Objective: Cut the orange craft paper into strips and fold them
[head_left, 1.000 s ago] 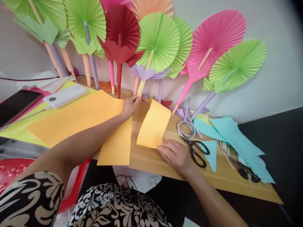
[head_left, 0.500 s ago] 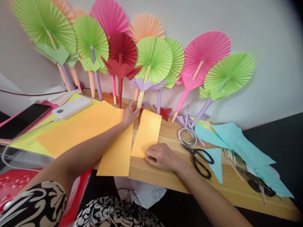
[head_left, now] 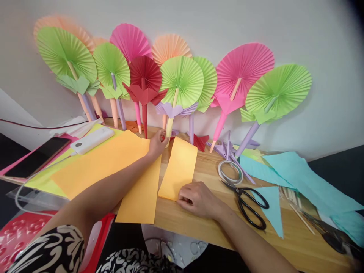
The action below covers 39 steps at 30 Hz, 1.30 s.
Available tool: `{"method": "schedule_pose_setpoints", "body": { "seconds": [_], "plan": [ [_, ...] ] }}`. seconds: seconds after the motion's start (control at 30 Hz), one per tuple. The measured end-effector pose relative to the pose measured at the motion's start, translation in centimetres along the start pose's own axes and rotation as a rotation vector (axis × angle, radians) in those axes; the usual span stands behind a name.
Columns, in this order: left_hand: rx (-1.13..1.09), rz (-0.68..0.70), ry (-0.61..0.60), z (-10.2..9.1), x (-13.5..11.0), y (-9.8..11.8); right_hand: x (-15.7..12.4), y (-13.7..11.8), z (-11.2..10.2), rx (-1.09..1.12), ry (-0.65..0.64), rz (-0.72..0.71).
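Observation:
My left hand (head_left: 158, 145) reaches across to the foot of a green pleated paper fan (head_left: 182, 81). Its fingers are closed at the lower end of the fan's pale yellow stem (head_left: 169, 128); the exact grip is partly hidden. My right hand (head_left: 199, 199) is closed at the lower right corner of a narrow orange-yellow paper strip (head_left: 179, 167), which lies on the table with its far end slightly raised. Under my left forearm are a second orange-yellow strip (head_left: 142, 201) and a larger orange-yellow sheet (head_left: 96, 167).
Several paper fans, such as a pink one (head_left: 244, 70), lean on the wall. To the right lie a tape roll (head_left: 241, 175), black-handled scissors (head_left: 253, 206) and turquoise paper (head_left: 313, 178). A phone (head_left: 38, 157) and white power bank (head_left: 92, 140) rest at left. The wooden table's (head_left: 176, 216) front edge runs below.
The view has shifted upward a little, so everything sits lower in the picture. Both hands keep nearly the same places relative to the strip and the fan.

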<state>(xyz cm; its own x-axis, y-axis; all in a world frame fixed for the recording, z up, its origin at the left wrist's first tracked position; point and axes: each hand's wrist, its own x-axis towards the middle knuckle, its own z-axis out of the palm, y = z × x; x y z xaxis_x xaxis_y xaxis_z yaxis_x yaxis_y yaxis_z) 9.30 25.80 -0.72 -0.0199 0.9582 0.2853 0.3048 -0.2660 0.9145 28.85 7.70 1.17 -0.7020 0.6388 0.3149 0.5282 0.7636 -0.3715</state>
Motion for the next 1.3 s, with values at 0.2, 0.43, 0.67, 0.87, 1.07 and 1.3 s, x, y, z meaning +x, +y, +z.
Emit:
{"method": "schedule_pose_setpoints", "body": {
  "seconds": [0.2, 0.43, 0.67, 0.87, 1.07, 1.3],
  "plan": [
    [0.012, 0.095, 0.107, -0.1, 0.0, 0.4, -0.2, 0.3, 0.0, 0.067, 0.011, -0.006],
    [0.16, 0.528, 0.007, -0.4, -1.9, 1.7, 0.0, 1.1, -1.7, 0.141, 0.339, 0.168],
    [0.421, 0.77, -0.698, 0.6, -4.3, 2.6, 2.8, 6.0, -4.8, 0.07, 0.53, 0.581],
    [0.478, 0.767, -0.773, 1.0, -4.6, 2.6, 6.7, 12.5, -3.4, 0.183, 0.604, 0.735],
    [0.453, 0.755, -0.767, 1.2, -4.6, 2.4, 8.9, 14.3, -2.0, 0.282, 0.621, 0.76],
    [0.438, 0.716, -0.765, 1.5, -4.5, 2.2, 9.4, 14.5, -1.2, 0.288, 0.642, 0.753]
  ]
}}
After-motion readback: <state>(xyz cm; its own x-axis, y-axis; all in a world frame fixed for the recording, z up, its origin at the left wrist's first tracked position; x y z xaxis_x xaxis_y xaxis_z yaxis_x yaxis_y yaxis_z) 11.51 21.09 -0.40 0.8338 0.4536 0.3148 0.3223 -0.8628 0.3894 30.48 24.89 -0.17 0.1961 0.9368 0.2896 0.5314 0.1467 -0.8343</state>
